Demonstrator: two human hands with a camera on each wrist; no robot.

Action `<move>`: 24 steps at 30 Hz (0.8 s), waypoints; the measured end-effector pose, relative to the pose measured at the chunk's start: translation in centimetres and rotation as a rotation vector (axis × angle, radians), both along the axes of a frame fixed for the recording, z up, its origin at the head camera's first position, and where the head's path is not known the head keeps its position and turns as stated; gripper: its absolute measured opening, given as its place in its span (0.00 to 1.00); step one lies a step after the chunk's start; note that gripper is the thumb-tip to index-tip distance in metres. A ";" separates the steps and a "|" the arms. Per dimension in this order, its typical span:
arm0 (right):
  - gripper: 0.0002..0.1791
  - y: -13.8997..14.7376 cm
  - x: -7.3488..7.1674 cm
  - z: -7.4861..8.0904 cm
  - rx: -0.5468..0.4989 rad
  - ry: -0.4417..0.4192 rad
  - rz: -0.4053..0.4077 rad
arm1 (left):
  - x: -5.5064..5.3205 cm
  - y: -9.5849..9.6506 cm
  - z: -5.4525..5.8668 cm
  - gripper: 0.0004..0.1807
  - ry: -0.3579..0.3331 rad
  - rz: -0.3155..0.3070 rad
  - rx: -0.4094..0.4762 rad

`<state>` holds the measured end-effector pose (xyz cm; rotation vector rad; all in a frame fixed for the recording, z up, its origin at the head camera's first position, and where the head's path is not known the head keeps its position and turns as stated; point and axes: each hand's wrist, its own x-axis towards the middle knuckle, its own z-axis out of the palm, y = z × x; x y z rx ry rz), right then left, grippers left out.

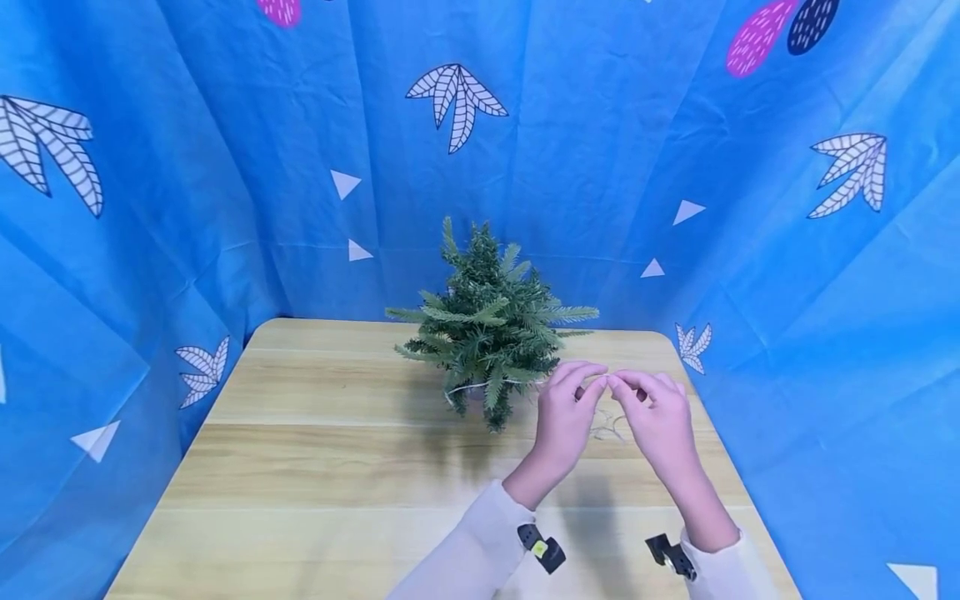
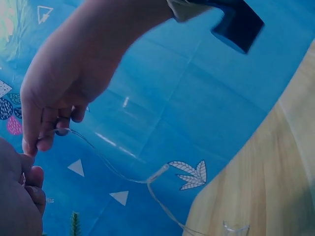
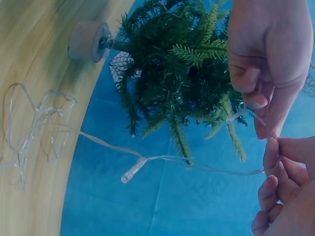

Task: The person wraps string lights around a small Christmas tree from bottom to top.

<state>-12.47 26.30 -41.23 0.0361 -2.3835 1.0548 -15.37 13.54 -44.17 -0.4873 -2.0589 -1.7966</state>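
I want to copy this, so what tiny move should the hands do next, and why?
Maybe the left hand should guide the clear wire onto the nearest branches of the green tree. It and the right hand pinch the wire beside the tree, the wire already crosses the low front branches, and loose loops on the table suggest slack to use.
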 end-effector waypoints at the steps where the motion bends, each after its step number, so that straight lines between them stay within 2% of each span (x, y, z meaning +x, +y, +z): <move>1: 0.09 0.1 0.0 0.1 0.008 -0.002 0.005 | -0.1 0.0 -0.1 0.10 0.003 0.004 -0.002; 7: 0.08 0.8 -0.2 0.1 0.084 0.012 0.041 | -0.1 0.2 -0.1 0.09 -0.017 0.011 0.044; 15: 0.06 3.3 -0.1 -1.2 0.262 0.099 0.094 | -0.3 0.2 -0.2 0.08 -0.097 -0.020 0.146; 21: 0.07 5.1 -1.0 -1.9 0.315 0.172 0.127 | -0.4 0.1 -0.7 0.09 -0.131 -0.038 0.191; 24: 0.07 5.6 -1.8 -2.0 0.311 0.156 0.126 | -0.5 0.0 -1.0 0.09 -0.138 -0.053 0.222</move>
